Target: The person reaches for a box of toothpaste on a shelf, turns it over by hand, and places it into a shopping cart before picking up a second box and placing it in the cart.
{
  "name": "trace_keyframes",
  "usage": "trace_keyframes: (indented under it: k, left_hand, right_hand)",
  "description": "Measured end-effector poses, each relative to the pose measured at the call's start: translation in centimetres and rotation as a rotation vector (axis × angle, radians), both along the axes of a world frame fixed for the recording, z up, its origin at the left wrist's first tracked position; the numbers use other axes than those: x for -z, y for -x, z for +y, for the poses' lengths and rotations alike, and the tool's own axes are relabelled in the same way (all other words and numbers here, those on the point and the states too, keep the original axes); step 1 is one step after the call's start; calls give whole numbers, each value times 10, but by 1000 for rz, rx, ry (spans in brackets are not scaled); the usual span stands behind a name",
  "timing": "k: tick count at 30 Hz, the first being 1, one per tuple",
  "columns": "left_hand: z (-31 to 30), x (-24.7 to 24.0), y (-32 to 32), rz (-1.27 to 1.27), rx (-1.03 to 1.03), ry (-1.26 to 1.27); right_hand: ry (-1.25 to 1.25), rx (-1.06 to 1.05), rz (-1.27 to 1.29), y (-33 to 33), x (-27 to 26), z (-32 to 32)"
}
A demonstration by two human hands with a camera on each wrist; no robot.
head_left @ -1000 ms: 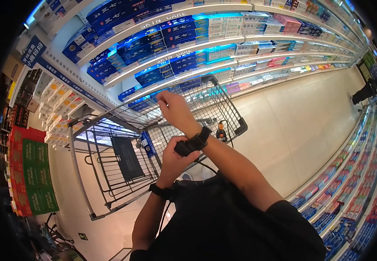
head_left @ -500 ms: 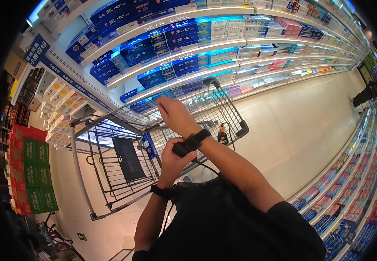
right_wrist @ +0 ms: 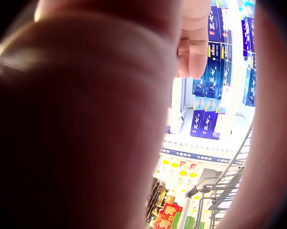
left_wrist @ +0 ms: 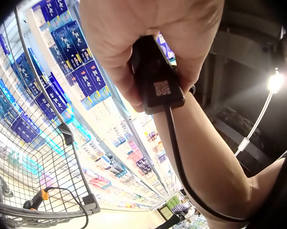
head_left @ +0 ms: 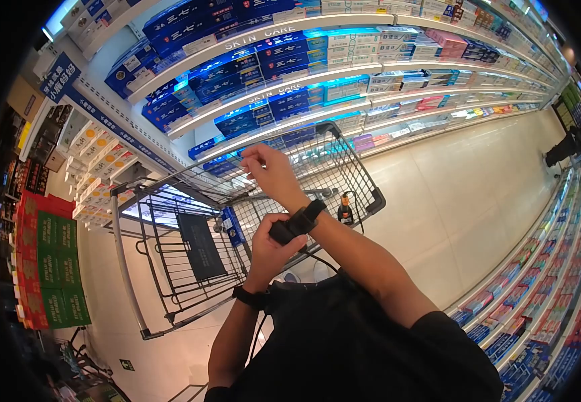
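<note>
My left hand [head_left: 270,251] pinches a small black camera [head_left: 281,232] on the strap of my right wrist. Seen in the left wrist view, thumb and fingers hold both sides of this camera [left_wrist: 158,86], which bears a square code and trails a black cable [left_wrist: 176,152]. My right hand [head_left: 270,171] is raised over the shopping cart [head_left: 119,258], fingers loosely bent with nothing in them. Large blurred fingers [right_wrist: 86,105] fill much of the right wrist view; past them show the right hand's own fingertips [right_wrist: 196,64].
Shelves of blue boxes [head_left: 290,53] line the far side. In the cart lie a blue box [head_left: 233,226] and a corded black-and-orange object [head_left: 345,209]. Red and green cartons [head_left: 55,268] stand at left, more shelves [head_left: 538,315] at right. Pale floor [head_left: 438,194] runs between.
The right hand's fingers have loosened and spread slightly. The left hand keeps its hold on the wrist camera. The head view has shifted a little.
</note>
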State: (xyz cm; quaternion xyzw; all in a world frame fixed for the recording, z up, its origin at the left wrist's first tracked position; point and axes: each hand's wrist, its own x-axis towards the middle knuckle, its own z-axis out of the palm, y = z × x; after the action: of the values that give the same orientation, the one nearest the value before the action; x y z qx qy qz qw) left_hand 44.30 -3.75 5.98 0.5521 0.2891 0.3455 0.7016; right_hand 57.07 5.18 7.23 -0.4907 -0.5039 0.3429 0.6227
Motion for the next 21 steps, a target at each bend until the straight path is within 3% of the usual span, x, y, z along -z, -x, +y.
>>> trace_keyframes:
  k: [1,4,7,13,21]
  left_hand:
    - [0,0,0,6,1,-3]
    - [2,1,-3,-15,5,-7]
    - [1,0,-4,-34,21,15]
    - [-1,1,-8,-44,44,12]
    - [4,-7,1,35,64,-74]
  right_hand:
    - [-41,52,-144,-1,2,2]
    - [-17,27,-123,-1,-5,-2]
    - [12,-67,133,-1,-3,0]
    - [-9,-134,184,-2,-10,-2]
    - [24,-247,542,8,-25,2]
